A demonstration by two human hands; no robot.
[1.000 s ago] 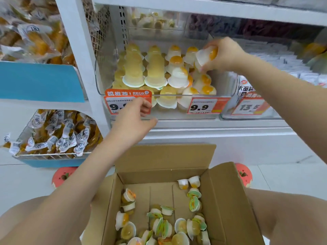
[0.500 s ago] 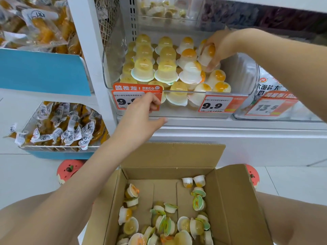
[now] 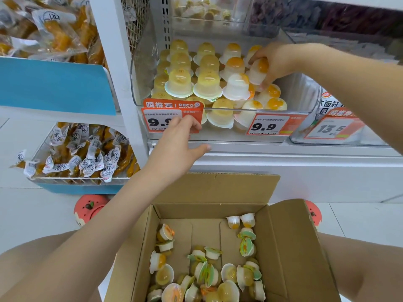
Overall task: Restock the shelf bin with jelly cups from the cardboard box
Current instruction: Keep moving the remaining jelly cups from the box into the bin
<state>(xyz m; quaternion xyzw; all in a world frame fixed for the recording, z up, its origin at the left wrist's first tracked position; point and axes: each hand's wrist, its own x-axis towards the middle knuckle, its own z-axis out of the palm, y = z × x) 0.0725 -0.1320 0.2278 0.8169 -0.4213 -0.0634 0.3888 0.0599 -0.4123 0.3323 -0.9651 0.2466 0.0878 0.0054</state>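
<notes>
On the shelf, a clear bin [image 3: 305,90] holds rows of upturned jelly cups [image 3: 207,83], yellow ones on the left, white ones with orange centres on the right. The right hand [image 3: 275,62] reaches in over its right side, fingers wrapped round one white-and-orange cup [image 3: 258,71] at the top of the pile. The left hand [image 3: 176,147] rests at the bin's front, fingertips on the orange price tag [image 3: 161,118], holding nothing. Below, an open cardboard box [image 3: 290,247] holds loose cups [image 3: 209,273] scattered over its bottom, mostly toward the near end.
</notes>
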